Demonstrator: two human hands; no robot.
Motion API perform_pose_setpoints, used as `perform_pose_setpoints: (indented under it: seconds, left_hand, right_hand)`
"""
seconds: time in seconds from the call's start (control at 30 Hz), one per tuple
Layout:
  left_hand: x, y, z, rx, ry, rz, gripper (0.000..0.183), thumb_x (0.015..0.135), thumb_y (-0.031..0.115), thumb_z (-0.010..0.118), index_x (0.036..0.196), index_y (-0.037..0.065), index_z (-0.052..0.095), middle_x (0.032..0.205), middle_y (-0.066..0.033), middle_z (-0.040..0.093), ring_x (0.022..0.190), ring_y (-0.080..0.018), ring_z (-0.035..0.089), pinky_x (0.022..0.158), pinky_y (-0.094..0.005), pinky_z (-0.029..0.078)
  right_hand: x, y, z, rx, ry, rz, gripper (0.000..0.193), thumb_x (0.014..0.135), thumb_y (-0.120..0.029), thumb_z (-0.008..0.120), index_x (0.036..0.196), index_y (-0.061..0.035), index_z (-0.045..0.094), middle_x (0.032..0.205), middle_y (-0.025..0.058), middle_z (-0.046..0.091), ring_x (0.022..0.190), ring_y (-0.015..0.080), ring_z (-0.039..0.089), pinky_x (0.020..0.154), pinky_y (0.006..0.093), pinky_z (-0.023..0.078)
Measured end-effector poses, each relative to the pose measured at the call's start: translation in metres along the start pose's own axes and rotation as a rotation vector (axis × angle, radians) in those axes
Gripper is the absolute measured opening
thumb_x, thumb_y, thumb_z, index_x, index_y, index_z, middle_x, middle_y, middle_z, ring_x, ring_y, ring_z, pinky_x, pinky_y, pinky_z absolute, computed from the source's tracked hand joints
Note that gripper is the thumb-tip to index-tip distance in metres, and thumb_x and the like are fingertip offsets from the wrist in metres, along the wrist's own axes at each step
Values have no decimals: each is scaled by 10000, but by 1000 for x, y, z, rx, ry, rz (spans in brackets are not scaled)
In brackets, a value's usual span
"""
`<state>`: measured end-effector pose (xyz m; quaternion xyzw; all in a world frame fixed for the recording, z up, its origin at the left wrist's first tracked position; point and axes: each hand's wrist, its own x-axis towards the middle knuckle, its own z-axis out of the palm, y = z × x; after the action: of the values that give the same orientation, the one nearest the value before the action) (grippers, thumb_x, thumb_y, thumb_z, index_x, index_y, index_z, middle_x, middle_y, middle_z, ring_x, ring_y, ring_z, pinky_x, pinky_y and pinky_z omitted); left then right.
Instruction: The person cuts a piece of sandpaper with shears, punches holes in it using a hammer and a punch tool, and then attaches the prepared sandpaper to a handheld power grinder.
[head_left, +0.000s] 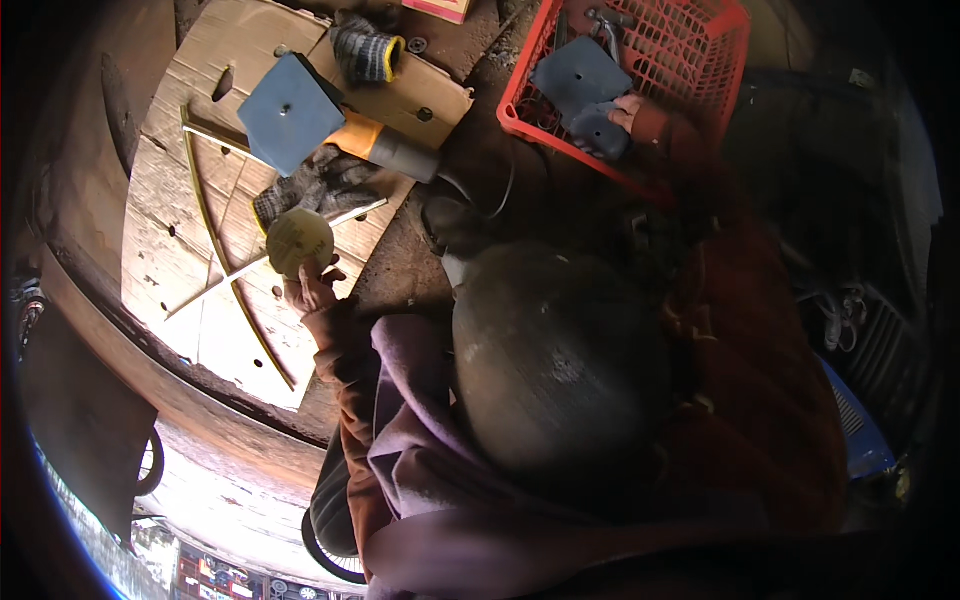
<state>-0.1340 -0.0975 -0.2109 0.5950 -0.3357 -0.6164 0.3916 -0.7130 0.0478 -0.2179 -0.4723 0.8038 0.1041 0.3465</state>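
Observation:
My left hand (314, 290) pinches the lower edge of a round yellowish disc (298, 240), held over a flattened cardboard sheet (210, 330). At the red plastic crate (722, 90), my right hand (627, 112) grips a round blue-grey disc (599, 134) with a small centre hole. Close above that disc, a blue-grey angular sheet (580, 75) lies in the crate. An orange and grey power tool (385, 145) rests on the cardboard, its front end under another blue-grey square sheet (285, 118). A grey knit glove (330, 180) lies just beyond the yellowish disc.
A second glove (362, 55) with a yellow cuff lies at the far edge of the cardboard. A thin curved strip (205, 210) crosses a straight strip (190, 300) on the left. A metal tool (608, 22) lies in the crate. A blue object (860, 420) stands at lower right.

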Motion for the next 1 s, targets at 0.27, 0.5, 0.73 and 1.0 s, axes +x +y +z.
perform_pose_setpoints:
  seconds: [0.27, 0.5, 0.73, 1.0]
  left_hand:
    - [-13, -3, -7, 20, 27, 26, 317, 960, 201, 558, 1172, -30, 515, 958, -187, 659, 708, -240, 672, 452, -276, 509]
    - [2, 17, 27, 136, 96, 395, 409, 910, 329, 662, 1138, -9, 622, 1101, -143, 640, 981, -242, 644, 729, -311, 555]
    - [11, 77, 113, -706, -119, 141, 367, 824, 100, 667, 1142, -59, 577, 1241, -156, 513, 1130, -290, 554, 939, -398, 494]
    - [23, 64, 62, -583, -418, 155, 582, 823, 49, 524, 1393, 6, 419, 1238, -212, 589, 1060, -266, 629, 914, -308, 507]
  right_hand:
    - [-23, -70, -68, -478, -92, 150, 501, 940, -476, 515, 1142, -27, 606, 1168, 212, 620, 1095, 395, 586, 922, 479, 459]
    - [12, -93, -91, 163, 328, -397, 331, 919, -363, 634, 997, -42, 633, 848, 114, 675, 774, 291, 650, 705, 391, 514]
    - [-3, -328, -60, 1088, -753, -121, 850, 862, -724, 473, 1217, 45, 543, 1025, 185, 667, 771, 229, 684, 549, 304, 544]
    - [32, -371, -8, 1103, -387, -713, 272, 851, -154, 723, 1037, 6, 607, 903, 41, 661, 820, 92, 620, 727, 257, 517]
